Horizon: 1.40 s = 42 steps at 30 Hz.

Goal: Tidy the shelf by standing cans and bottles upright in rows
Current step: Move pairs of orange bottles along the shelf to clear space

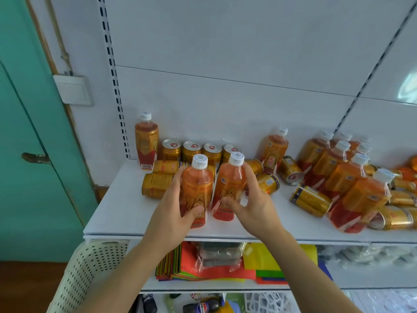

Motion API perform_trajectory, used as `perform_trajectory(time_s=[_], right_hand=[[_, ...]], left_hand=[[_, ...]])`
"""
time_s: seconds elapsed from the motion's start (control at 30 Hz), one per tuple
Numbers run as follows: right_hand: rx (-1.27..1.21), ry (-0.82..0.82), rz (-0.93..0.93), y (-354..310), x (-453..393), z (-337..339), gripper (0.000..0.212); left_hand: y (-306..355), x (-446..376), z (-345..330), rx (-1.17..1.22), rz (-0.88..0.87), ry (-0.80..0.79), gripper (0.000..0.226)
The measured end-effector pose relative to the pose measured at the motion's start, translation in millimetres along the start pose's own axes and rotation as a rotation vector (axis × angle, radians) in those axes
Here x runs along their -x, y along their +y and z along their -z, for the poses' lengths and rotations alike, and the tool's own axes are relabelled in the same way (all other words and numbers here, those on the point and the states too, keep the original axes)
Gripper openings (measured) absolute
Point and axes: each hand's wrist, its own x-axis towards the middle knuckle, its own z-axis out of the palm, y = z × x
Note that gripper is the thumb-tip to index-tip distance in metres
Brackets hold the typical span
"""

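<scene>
Two orange drink bottles with white caps stand upright side by side near the front of the white shelf. My left hand grips the left bottle; my right hand grips the right bottle. Another upright bottle stands at the back left beside a row of upright gold cans. Several gold cans lie on their sides behind my hands, one of them a fallen can at the left. A leaning bottle rests against the back wall.
On the right, a heap of bottles and fallen gold cans covers the shelf. Below it, a lower shelf carries coloured paper. A perforated cream basket sits at bottom left, by a green door.
</scene>
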Motion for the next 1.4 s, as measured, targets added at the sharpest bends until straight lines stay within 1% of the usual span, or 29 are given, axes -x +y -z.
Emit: perform_trajectory(time_s=[0.13, 0.3, 0.43, 0.57, 0.77, 1.0, 1.2, 1.3, 1.4], right_hand=[[-0.03, -0.025, -0.027, -4, 22, 1, 0.108], [0.035, -0.049, 0.02, -11, 44, 29, 0.1], [0.013, 0.021, 0.025, -11, 70, 67, 0.101], [0.052, 0.088, -0.002, 2, 102, 118, 0.104], [0.078, 0.161, -0.07, 52, 173, 215, 0.102], [0.206, 0.24, -0.198, 135, 265, 340, 0.105], [0.317, 0.299, -0.325, 189, 314, 423, 0.101], [0.341, 0.332, -0.367, 221, 324, 450, 0.1], [0.35, 0.342, -0.413, 257, 323, 478, 0.098]], left_hand=[[4, 0, -2, 0.012, 0.01, -0.005, 0.107], [19, 15, -8, 0.081, -0.024, -0.062, 0.104], [54, 23, -23, 0.05, -0.127, -0.09, 0.106], [102, 29, -55, 0.025, -0.207, -0.165, 0.105], [176, 55, -152, 0.065, -0.277, -0.299, 0.093], [264, 91, -297, 0.166, -0.342, -0.414, 0.085], [321, 103, -400, 0.196, -0.362, -0.546, 0.077], [342, 95, -449, 0.192, -0.37, -0.582, 0.078], [362, 81, -497, 0.139, -0.414, -0.619, 0.089]])
